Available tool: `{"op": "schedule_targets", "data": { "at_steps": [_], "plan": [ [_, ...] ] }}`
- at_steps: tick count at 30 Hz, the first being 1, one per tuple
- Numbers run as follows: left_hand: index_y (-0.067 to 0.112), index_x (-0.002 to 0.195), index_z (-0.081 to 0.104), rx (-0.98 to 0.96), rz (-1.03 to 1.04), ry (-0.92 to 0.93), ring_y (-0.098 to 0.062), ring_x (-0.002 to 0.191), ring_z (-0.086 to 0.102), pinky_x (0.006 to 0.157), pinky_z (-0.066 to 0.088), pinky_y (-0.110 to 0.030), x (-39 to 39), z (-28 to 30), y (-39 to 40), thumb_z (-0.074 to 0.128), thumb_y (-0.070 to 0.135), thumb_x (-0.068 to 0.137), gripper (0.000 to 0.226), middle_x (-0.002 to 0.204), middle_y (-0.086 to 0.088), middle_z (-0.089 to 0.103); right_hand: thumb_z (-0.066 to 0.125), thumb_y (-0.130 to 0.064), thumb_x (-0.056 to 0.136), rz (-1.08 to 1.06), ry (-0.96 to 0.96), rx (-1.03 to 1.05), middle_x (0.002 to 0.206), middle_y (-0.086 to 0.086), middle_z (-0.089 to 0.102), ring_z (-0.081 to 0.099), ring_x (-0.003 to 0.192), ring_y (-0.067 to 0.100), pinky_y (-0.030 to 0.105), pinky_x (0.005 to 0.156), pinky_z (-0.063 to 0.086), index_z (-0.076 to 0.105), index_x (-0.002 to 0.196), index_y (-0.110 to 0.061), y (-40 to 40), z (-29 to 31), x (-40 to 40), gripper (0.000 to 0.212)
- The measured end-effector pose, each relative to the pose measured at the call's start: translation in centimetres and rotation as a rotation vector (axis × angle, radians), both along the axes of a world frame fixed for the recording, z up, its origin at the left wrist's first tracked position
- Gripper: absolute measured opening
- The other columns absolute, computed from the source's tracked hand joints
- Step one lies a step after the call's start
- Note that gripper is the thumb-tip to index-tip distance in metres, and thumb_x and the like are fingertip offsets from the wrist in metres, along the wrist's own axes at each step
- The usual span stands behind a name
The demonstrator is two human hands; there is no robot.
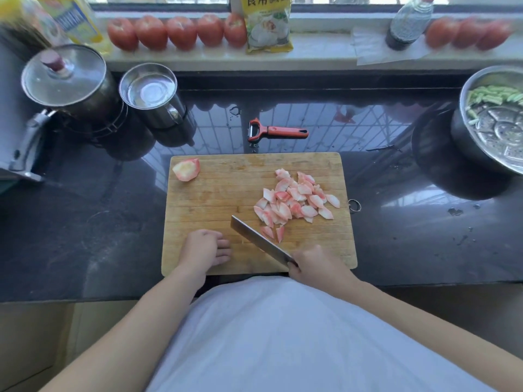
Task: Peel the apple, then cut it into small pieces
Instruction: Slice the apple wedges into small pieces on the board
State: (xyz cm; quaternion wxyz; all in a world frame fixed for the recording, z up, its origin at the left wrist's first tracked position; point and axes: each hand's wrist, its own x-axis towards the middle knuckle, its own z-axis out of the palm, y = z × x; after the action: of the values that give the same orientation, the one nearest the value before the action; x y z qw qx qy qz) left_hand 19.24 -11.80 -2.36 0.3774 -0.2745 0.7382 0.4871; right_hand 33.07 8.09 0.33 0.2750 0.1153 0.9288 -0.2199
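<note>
A wooden cutting board lies on the dark counter. Several pink-white apple pieces are heaped on its right half. A larger apple chunk sits alone at the board's far left corner. My right hand grips the handle of a cleaver whose blade points up-left, its tip just left of two stray pieces. My left hand rests on the board's near left part with loosely curled fingers, holding nothing.
A red peeler lies behind the board. A lidded pot and a steel cup stand at back left. A steel bowl with green vegetables is at right. Tomatoes, a bag and bottles line the sill.
</note>
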Motion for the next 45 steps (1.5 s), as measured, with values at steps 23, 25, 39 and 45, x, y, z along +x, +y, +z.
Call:
{"op": "schedule_targets", "data": {
  "at_steps": [23,25,39,45],
  "plan": [
    [0.010,0.111,0.067,0.064,-0.135,0.118,-0.023,0.084,0.073,0.082,0.061,-0.040,-1.1,3.1,4.3,0.043,0.002,0.101,0.028,0.100,-0.010,0.076,0.068,-0.010,0.085,-0.166,0.415,0.182,0.078,0.005,0.067,0.060,0.063,0.033,0.040,0.051,0.052,0.069,0.090,-0.016,4.2,1.4,1.4,0.007],
    [0.016,0.101,0.069,-0.026,-0.097,0.310,-0.023,0.084,0.072,0.086,0.060,-0.041,-1.9,5.1,2.0,0.045,0.005,0.102,0.026,0.098,-0.008,0.074,0.079,-0.003,0.071,-0.052,0.465,0.314,0.085,0.002,0.067,0.058,0.056,0.028,0.034,0.045,0.049,0.071,0.090,-0.016,4.5,0.8,1.9,0.024],
    [0.022,0.143,0.055,-0.083,-1.376,0.631,-0.024,0.132,0.040,0.111,0.036,-0.040,1.6,4.9,10.1,0.035,0.015,0.105,0.043,0.138,-0.002,0.047,0.025,0.007,0.068,-0.010,0.686,0.682,0.070,0.009,0.053,0.040,0.044,0.024,0.030,0.047,0.023,0.052,0.066,-0.013,4.2,0.8,0.0,0.033],
    [0.032,0.140,0.061,0.000,-1.404,0.650,-0.021,0.142,0.033,0.111,0.031,-0.036,-0.4,4.7,12.2,0.037,0.014,0.106,0.046,0.153,0.003,0.037,0.049,0.013,0.047,-0.033,0.665,0.713,0.065,0.006,0.047,0.041,0.044,0.023,0.029,0.048,0.021,0.048,0.064,-0.014,4.9,0.5,1.1,0.032]
  ]
}}
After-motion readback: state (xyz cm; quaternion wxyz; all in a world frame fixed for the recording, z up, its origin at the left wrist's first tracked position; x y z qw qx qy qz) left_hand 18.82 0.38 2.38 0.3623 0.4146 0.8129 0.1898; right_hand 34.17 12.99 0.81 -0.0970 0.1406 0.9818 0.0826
